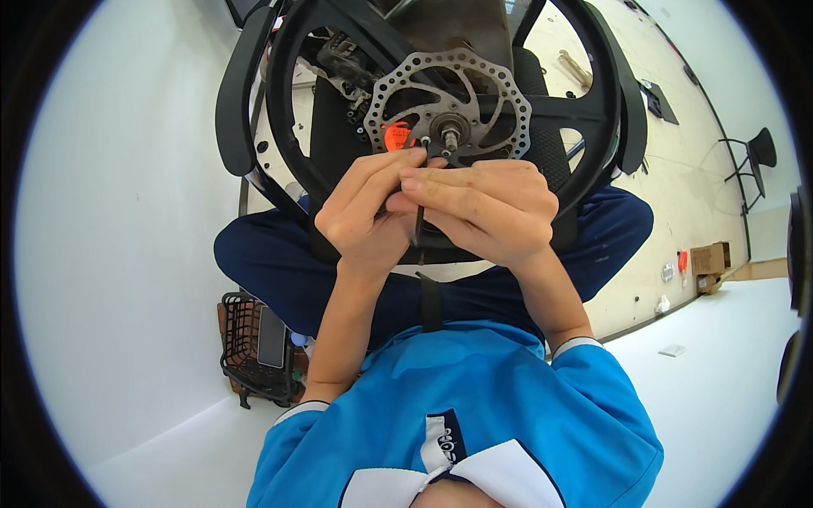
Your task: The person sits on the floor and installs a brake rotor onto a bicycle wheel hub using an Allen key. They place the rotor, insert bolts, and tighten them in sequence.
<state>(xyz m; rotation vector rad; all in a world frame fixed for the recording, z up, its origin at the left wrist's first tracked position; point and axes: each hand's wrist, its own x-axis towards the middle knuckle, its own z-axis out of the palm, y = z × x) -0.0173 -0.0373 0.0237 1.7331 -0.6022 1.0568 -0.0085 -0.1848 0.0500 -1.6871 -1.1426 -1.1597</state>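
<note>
Head view: the left hand (pixel 364 207) and right hand (pixel 491 203) meet, fingertips pinching a thin dark rod (pixel 418 227) near the chair seat's (pixel 549 157) near edge. Across the seat lies a black wheel (pixel 288 110), brake disc (pixel 455 59) already on its hub (pixel 450 131); bolt tightness cannot be told.

You are seeing a black chair (pixel 764 147) standing on a pale floor (pixel 686 203). Behind it, a white wall (pixel 735 68) is rising.

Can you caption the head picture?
Left hand and right hand hold a slim dark tool by a drilled brake disc on a wheel.
</note>
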